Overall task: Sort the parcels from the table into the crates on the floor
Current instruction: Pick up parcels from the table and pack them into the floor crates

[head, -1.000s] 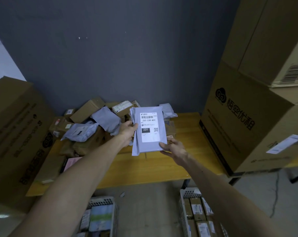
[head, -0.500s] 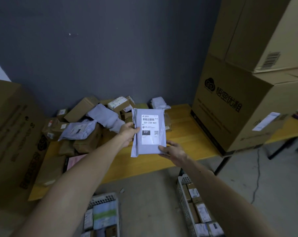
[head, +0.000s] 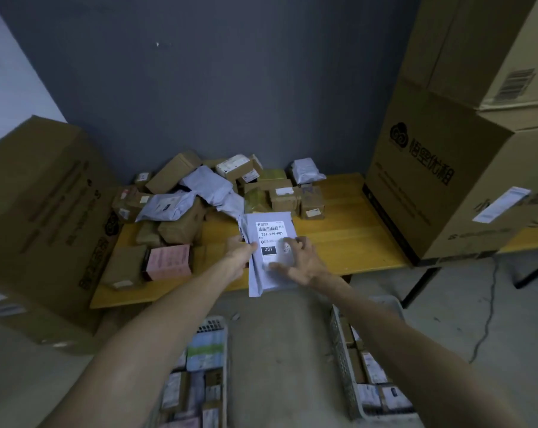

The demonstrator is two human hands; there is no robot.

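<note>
Your grey mailer (head: 273,278) is held upright over the near edge of the yellow wooden table (head: 338,236). Your left hand (head: 239,257) pinches its left edge. Your right hand (head: 298,261) lies with fingers spread over the label, blurred; grip cannot be told. Label reads "231-239-K01" and "231". Behind it, a heap of parcels (head: 199,193) sits against a dark grey wall (head: 230,88). Two crates (head: 221,322) stand on the concrete floor (head: 277,350). The right carton (head: 431,180) bears a cloud logo.

Both arms stretch forward, left hand (head: 241,256) pinching the grey parcel (head: 270,231), right hand (head: 298,261) spread, apparently touching it.
</note>
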